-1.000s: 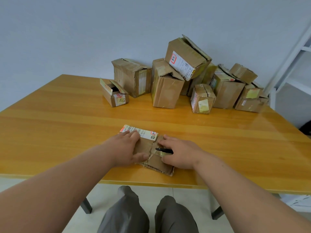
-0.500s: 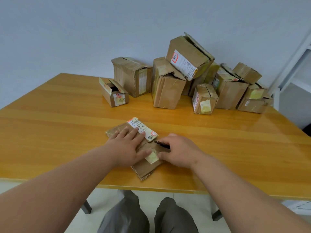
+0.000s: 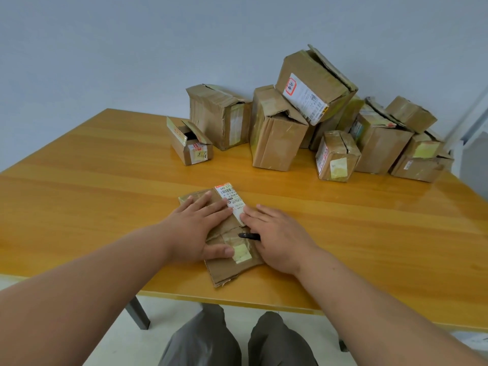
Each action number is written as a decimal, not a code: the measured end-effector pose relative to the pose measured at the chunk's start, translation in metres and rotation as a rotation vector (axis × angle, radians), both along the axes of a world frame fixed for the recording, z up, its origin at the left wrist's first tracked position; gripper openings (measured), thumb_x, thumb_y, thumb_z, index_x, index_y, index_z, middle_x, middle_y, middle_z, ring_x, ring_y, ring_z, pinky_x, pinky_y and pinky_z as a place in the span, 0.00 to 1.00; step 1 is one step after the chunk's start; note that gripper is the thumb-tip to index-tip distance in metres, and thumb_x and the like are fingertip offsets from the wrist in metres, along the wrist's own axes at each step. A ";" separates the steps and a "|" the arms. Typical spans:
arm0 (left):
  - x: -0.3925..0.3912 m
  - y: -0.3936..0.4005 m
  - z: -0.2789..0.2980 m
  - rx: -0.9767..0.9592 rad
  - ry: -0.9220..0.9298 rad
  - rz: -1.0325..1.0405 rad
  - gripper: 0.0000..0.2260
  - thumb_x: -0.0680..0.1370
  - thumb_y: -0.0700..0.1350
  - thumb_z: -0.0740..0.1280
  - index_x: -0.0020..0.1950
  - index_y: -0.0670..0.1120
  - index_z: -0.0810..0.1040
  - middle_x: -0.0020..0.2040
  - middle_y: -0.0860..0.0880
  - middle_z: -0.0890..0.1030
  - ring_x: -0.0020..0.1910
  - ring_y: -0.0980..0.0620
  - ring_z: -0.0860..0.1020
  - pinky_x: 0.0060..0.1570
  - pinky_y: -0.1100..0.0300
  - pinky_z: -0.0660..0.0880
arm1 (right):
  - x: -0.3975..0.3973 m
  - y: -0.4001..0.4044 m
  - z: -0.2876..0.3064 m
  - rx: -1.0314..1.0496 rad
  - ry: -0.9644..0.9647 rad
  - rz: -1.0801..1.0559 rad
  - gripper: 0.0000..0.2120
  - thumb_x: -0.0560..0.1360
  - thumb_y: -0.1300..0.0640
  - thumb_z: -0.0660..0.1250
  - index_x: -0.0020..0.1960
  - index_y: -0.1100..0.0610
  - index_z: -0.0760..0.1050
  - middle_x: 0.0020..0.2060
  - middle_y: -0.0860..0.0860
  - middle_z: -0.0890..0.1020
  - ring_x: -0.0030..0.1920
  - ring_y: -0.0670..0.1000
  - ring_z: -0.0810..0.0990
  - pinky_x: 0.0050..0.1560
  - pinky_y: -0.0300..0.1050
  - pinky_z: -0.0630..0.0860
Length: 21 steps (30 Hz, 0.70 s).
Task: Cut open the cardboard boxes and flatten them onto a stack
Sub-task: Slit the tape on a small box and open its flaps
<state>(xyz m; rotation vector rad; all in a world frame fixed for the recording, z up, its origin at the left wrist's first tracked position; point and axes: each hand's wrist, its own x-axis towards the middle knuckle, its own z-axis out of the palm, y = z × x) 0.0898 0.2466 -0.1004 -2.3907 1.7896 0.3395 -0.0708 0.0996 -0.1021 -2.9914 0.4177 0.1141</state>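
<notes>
A flattened cardboard box (image 3: 232, 269) with a white shipping label (image 3: 231, 201) lies near the front edge of the wooden table (image 3: 105, 194). My left hand (image 3: 198, 228) lies flat on its left half, fingers straight and pressing down. My right hand (image 3: 277, 236) presses on the box's right side with straight fingers. A black cutter (image 3: 248, 235) pokes out from under its thumb side, and the thumb is tucked over the cutter and hidden. Several unflattened boxes (image 3: 277, 133) stand piled at the back of the table.
A small open box (image 3: 190, 143) sits left of the pile, apart from it. The pile reaches the table's right edge, beside a white frame (image 3: 475, 114). The table's front edge (image 3: 237, 302) runs just below the flattened box, above my knees.
The flattened box has turned so that its label end points away from me. Both hands have spread flatter on it, and the cutter tip now points left across the cardboard.
</notes>
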 end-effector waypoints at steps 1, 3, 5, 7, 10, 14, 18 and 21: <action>0.002 0.002 0.001 -0.006 -0.022 0.007 0.46 0.65 0.79 0.40 0.79 0.61 0.37 0.79 0.58 0.37 0.76 0.53 0.32 0.73 0.48 0.32 | 0.000 0.000 0.001 -0.009 0.012 0.004 0.26 0.82 0.53 0.55 0.79 0.49 0.54 0.79 0.44 0.54 0.79 0.46 0.49 0.78 0.49 0.47; 0.004 0.005 0.004 -0.003 -0.094 0.043 0.43 0.66 0.79 0.38 0.78 0.62 0.38 0.80 0.57 0.39 0.78 0.52 0.34 0.75 0.46 0.35 | 0.004 0.004 0.007 0.010 -0.005 -0.010 0.23 0.82 0.53 0.54 0.77 0.51 0.62 0.77 0.47 0.61 0.77 0.48 0.55 0.77 0.49 0.48; 0.002 0.005 0.007 0.031 -0.139 0.091 0.43 0.66 0.79 0.39 0.78 0.62 0.37 0.80 0.56 0.38 0.79 0.49 0.38 0.74 0.44 0.38 | 0.011 0.010 0.012 0.009 -0.091 -0.049 0.16 0.80 0.55 0.56 0.65 0.52 0.73 0.66 0.49 0.76 0.67 0.51 0.70 0.71 0.50 0.59; 0.000 0.006 0.006 0.092 -0.104 0.126 0.46 0.65 0.81 0.41 0.78 0.61 0.34 0.79 0.55 0.36 0.79 0.48 0.37 0.74 0.43 0.37 | 0.017 0.015 0.011 -0.028 -0.147 -0.070 0.12 0.79 0.57 0.57 0.59 0.54 0.75 0.56 0.51 0.78 0.57 0.54 0.74 0.59 0.50 0.68; 0.000 0.009 0.001 0.117 -0.022 0.161 0.52 0.62 0.82 0.43 0.76 0.58 0.29 0.77 0.55 0.31 0.77 0.49 0.31 0.74 0.42 0.33 | 0.020 0.018 -0.001 0.042 -0.118 -0.026 0.24 0.81 0.59 0.56 0.76 0.53 0.62 0.76 0.51 0.62 0.75 0.53 0.60 0.72 0.48 0.62; 0.005 0.007 0.000 0.132 0.000 0.135 0.55 0.59 0.83 0.43 0.76 0.55 0.28 0.77 0.55 0.29 0.76 0.49 0.29 0.74 0.42 0.32 | 0.021 0.017 -0.002 0.090 -0.024 -0.014 0.28 0.83 0.58 0.53 0.80 0.54 0.48 0.80 0.47 0.49 0.79 0.45 0.46 0.77 0.41 0.46; 0.009 0.003 0.009 0.153 0.015 0.122 0.54 0.59 0.83 0.44 0.78 0.57 0.34 0.79 0.56 0.33 0.77 0.51 0.33 0.75 0.42 0.37 | 0.029 0.019 0.005 0.047 -0.056 -0.084 0.22 0.82 0.57 0.54 0.75 0.54 0.64 0.75 0.50 0.66 0.75 0.51 0.60 0.73 0.47 0.61; 0.013 0.001 0.020 0.081 0.155 0.226 0.46 0.67 0.79 0.50 0.80 0.59 0.43 0.80 0.56 0.40 0.79 0.52 0.40 0.75 0.42 0.41 | 0.040 0.021 0.014 0.015 -0.140 -0.156 0.12 0.81 0.57 0.56 0.61 0.53 0.73 0.58 0.50 0.77 0.60 0.54 0.72 0.53 0.50 0.71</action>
